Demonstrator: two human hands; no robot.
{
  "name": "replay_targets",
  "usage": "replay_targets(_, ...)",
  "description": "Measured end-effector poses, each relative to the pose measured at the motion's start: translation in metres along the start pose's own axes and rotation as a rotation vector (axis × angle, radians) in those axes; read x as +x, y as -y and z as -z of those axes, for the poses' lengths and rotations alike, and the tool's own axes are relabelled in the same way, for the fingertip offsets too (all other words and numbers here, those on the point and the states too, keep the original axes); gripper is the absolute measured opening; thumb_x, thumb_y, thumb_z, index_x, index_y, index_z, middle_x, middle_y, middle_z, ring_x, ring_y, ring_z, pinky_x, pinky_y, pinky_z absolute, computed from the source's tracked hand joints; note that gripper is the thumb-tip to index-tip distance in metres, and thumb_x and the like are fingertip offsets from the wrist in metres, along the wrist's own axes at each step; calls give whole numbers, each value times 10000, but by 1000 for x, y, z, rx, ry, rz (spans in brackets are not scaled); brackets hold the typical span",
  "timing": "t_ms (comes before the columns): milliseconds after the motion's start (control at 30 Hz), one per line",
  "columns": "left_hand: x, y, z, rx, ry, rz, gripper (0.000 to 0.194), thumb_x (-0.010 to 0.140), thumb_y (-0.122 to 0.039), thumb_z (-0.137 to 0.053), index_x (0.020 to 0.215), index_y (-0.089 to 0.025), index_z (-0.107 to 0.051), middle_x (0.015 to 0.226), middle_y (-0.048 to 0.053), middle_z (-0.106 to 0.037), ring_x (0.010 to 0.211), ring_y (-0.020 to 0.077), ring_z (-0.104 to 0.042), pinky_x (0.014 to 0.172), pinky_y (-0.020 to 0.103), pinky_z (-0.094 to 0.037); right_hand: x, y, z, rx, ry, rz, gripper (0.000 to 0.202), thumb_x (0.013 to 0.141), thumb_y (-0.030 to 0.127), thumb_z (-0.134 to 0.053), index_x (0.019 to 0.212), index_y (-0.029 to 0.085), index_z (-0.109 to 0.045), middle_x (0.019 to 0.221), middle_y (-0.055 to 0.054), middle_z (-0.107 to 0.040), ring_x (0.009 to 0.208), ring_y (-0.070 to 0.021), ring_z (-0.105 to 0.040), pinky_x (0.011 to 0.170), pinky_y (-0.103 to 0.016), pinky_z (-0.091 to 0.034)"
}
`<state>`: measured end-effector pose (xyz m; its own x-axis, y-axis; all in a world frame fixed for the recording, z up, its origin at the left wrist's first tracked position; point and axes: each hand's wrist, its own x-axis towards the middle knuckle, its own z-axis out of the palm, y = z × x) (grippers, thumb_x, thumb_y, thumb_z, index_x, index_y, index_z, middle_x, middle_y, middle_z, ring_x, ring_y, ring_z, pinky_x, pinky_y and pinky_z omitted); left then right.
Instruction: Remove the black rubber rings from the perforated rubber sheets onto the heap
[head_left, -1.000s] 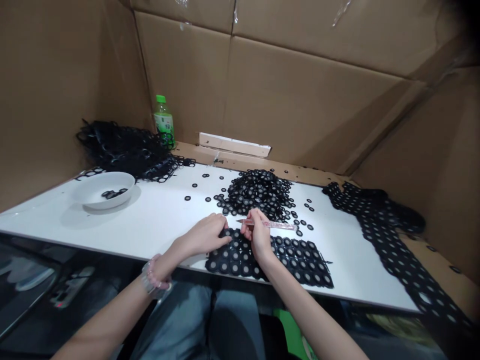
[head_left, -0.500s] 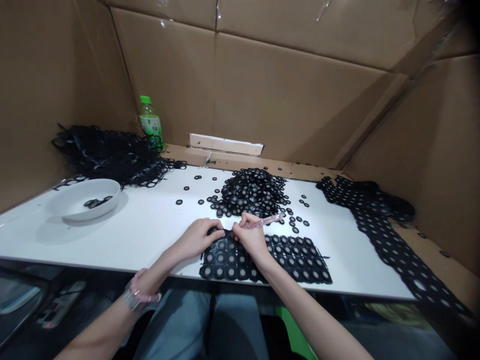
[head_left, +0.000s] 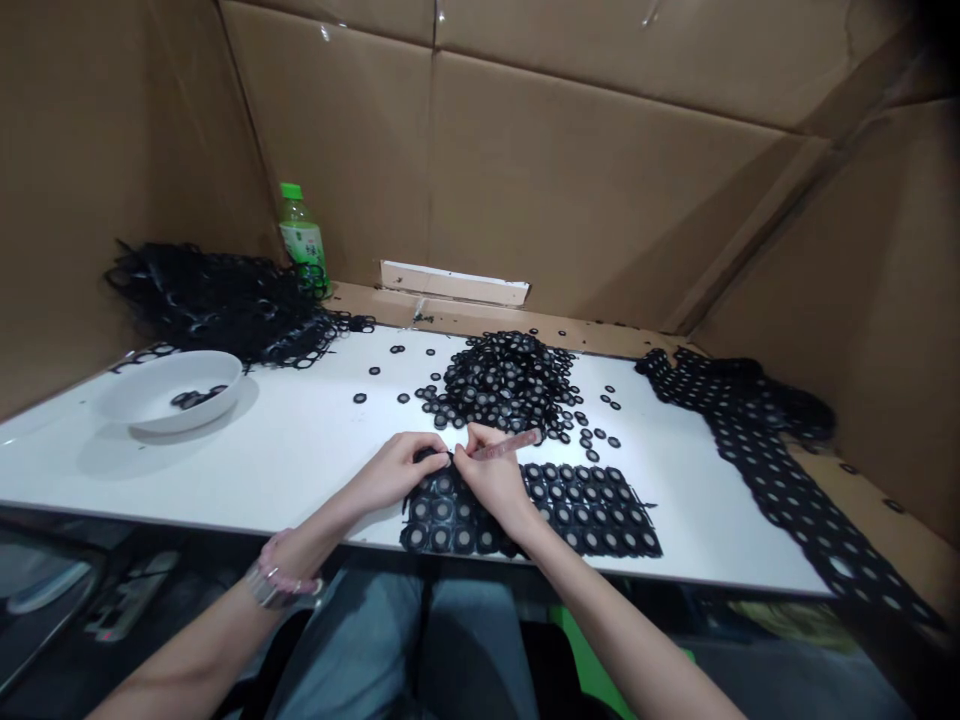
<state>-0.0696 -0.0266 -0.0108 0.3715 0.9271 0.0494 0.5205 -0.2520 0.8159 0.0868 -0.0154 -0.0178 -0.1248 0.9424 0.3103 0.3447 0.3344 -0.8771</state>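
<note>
A black sheet of round rings with pale centres (head_left: pixel 592 510) lies at the table's front edge. My left hand (head_left: pixel 401 468) pinches its far left edge, thumb and fingers closed together. Close beside it, my right hand (head_left: pixel 495 478) is closed around a slim pen-like tool with a clear pinkish handle (head_left: pixel 510 444). The handle slants up to the right; its tip is hidden by my fingers at the sheet's far edge. Just beyond my hands rises a heap of loose black rings (head_left: pixel 506 380), some scattered around it.
A white bowl (head_left: pixel 169 415) with a few black rings stands at the left. Behind it sit tangled black scrap (head_left: pixel 217 300) and a green-capped bottle (head_left: pixel 304 240). A long perforated black strip (head_left: pixel 780 500) drapes over the right side. Cardboard walls (head_left: pixel 600 180) enclose the white table (head_left: pixel 315 430).
My right hand and the pen-like tool have shifted slightly left, toward my left hand. The left hand keeps its place at the sheet's edge. The camera view has tilted slightly.
</note>
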Motion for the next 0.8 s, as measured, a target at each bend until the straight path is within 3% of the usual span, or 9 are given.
replay_targets(100, -4, -5, 2, 40, 14, 19, 254, 833, -352, -409, 784, -164, -572, 736, 1, -586, 708, 164, -517, 674, 250, -391, 2, 0, 1, 194, -5, -169, 234, 615, 167, -499, 493, 223, -307, 374, 82, -380, 366, -96, -400, 395, -211, -267)
replay_targets(200, -9, -11, 5, 90, 44, 24, 229, 773, -386, -506, 847, -175, -559, 798, 4, -593, 735, 178, -523, 713, 274, -399, 3, 1, 4, 342, -70, -263, 220, 594, 163, -503, 503, 224, -312, 358, 86, -432, 339, -98, -429, 367, -196, -271)
replay_targets(367, -8, -9, 7, 38, 53, 8, 241, 705, -307, -588, 897, -164, -564, 868, 21, -609, 806, 201, -542, 771, 302, -405, -3, 8, 8, 255, -78, -161, 229, 596, 143, -495, 479, 216, -313, 357, 90, -398, 342, -86, -419, 382, -194, -280)
replay_targets(533, -8, -3, 2, 9, -8, 32, 240, 704, -264, -591, 921, -162, -570, 847, 19, -607, 799, 195, -534, 732, 284, -405, -10, 9, 8, 185, 34, -147, 220, 573, 128, -485, 470, 216, -312, 379, 93, -353, 347, -83, -401, 382, -199, -276)
replay_targets(800, -13, 0, -2, -55, -63, 46, 246, 703, -230, -587, 936, -185, -524, 709, -36, -503, 649, 131, -452, 598, 227, -346, -9, 4, 5, 164, 58, -115, 227, 584, 125, -482, 482, 216, -300, 410, 90, -326, 374, -83, -375, 400, -205, -269)
